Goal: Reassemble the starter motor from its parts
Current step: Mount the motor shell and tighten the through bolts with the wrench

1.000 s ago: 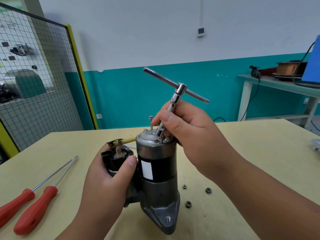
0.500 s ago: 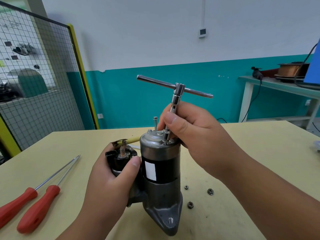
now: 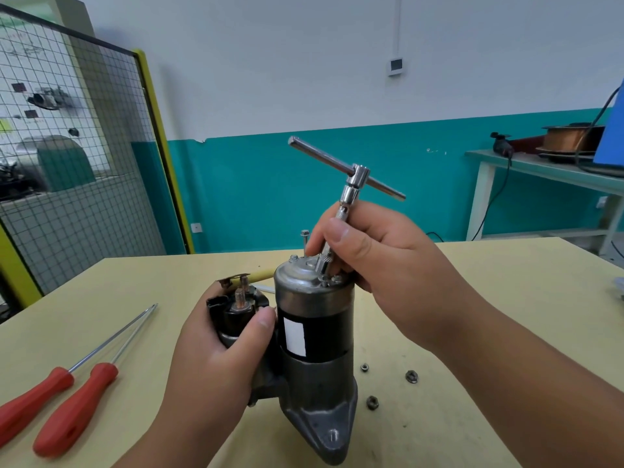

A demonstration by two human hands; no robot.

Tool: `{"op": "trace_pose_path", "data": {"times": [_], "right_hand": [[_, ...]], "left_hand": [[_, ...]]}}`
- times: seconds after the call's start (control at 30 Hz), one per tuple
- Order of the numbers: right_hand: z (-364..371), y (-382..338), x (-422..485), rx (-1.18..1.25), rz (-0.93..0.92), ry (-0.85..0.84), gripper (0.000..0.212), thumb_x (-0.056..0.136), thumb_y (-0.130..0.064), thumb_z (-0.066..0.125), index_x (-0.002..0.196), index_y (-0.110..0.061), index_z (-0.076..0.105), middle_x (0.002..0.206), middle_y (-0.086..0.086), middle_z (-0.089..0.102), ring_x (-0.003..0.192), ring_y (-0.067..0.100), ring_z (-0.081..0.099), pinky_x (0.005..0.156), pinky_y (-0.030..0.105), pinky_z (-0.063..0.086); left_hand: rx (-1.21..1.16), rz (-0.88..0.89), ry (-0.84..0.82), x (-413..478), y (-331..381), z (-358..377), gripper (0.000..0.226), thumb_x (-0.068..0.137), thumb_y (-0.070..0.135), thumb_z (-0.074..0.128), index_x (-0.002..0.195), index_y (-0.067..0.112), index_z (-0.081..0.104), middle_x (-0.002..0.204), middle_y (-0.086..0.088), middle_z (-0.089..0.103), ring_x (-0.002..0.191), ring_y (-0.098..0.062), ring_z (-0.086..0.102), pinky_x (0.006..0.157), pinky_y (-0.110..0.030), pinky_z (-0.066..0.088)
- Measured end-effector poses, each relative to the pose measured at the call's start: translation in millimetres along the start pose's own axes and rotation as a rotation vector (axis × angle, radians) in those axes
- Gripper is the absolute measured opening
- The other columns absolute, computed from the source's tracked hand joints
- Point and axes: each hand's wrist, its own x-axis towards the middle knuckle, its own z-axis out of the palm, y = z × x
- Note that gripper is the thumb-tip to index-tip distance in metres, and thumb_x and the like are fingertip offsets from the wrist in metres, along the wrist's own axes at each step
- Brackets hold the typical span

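The starter motor (image 3: 315,336) stands upright on the yellow table (image 3: 472,298), its black-and-grey body topped by a silver end cap. My left hand (image 3: 216,359) grips the black solenoid (image 3: 236,309) on its left side. My right hand (image 3: 381,261) pinches the shaft of a chrome T-handle socket wrench (image 3: 351,184), whose tip sits on a bolt at the end cap's right rim. A second long bolt (image 3: 305,238) sticks up behind the cap.
Two red-handled screwdrivers (image 3: 64,400) lie at the table's left. Three loose nuts (image 3: 411,376) lie right of the motor's base. A wire-mesh fence (image 3: 67,163) stands at the left, and a side bench (image 3: 547,170) with wire spools stands at the back right.
The wrench's crossbar has turned and tilted between frames while my right hand stays on its shaft. My left hand keeps the same hold on the solenoid.
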Motion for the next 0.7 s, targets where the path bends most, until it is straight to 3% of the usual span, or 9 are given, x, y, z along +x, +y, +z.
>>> {"op": "trace_pose_path", "data": {"times": [0.27, 0.43, 0.53, 0.63, 0.7], "right_hand": [[-6.6, -7.7, -2.8, 0.042, -0.020, -0.105, 0.025, 0.101, -0.032, 0.050, 0.088, -0.026, 0.071, 0.073, -0.022, 0.060, 0.068, -0.007, 0.056, 0.062, 0.005, 0.041], [-6.6, -6.5, -0.8, -0.049, 0.002, -0.099, 0.028, 0.101, -0.035, 0.048, 0.084, -0.027, 0.068, 0.072, -0.020, 0.058, 0.066, -0.004, 0.053, 0.062, 0.007, 0.040], [-6.7, -7.8, -1.2, -0.063, -0.011, -0.108, 0.027, 0.102, -0.035, 0.047, 0.085, -0.029, 0.067, 0.074, -0.021, 0.058, 0.068, -0.005, 0.054, 0.064, 0.007, 0.040], [-7.7, -8.1, -1.1, -0.071, -0.020, -0.121, 0.026, 0.102, -0.033, 0.047, 0.086, -0.027, 0.067, 0.076, -0.022, 0.059, 0.071, -0.005, 0.054, 0.065, 0.007, 0.040], [-8.1, -6.9, -0.8, -0.072, -0.020, -0.122, 0.027, 0.103, -0.033, 0.047, 0.087, -0.023, 0.066, 0.077, -0.021, 0.058, 0.071, -0.005, 0.054, 0.065, 0.007, 0.040]], "left_hand": [[-0.001, -0.009, 0.003, -0.5, -1.1, -1.0, 0.051, 0.063, 0.065, 0.065, 0.108, 0.043, 0.073, 0.102, 0.010, 0.079, 0.100, -0.018, 0.074, 0.091, -0.058, 0.060], [0.005, -0.001, 0.002, -0.4, -1.7, -0.5, 0.044, 0.063, 0.065, 0.064, 0.103, 0.048, 0.072, 0.099, 0.013, 0.079, 0.095, -0.011, 0.073, 0.084, -0.047, 0.057], [-0.011, -0.012, -0.005, -0.6, -1.9, 0.0, 0.051, 0.062, 0.066, 0.064, 0.106, 0.042, 0.073, 0.100, 0.012, 0.079, 0.101, -0.019, 0.073, 0.082, -0.047, 0.059], [-0.016, -0.015, -0.006, -0.2, -4.9, -0.4, 0.050, 0.062, 0.066, 0.064, 0.105, 0.044, 0.073, 0.100, 0.011, 0.078, 0.097, -0.020, 0.073, 0.060, -0.032, 0.061], [-0.009, -0.009, -0.007, -0.4, -5.5, -1.0, 0.047, 0.062, 0.066, 0.064, 0.104, 0.048, 0.072, 0.098, 0.012, 0.078, 0.094, -0.018, 0.074, 0.057, -0.032, 0.060]]}}
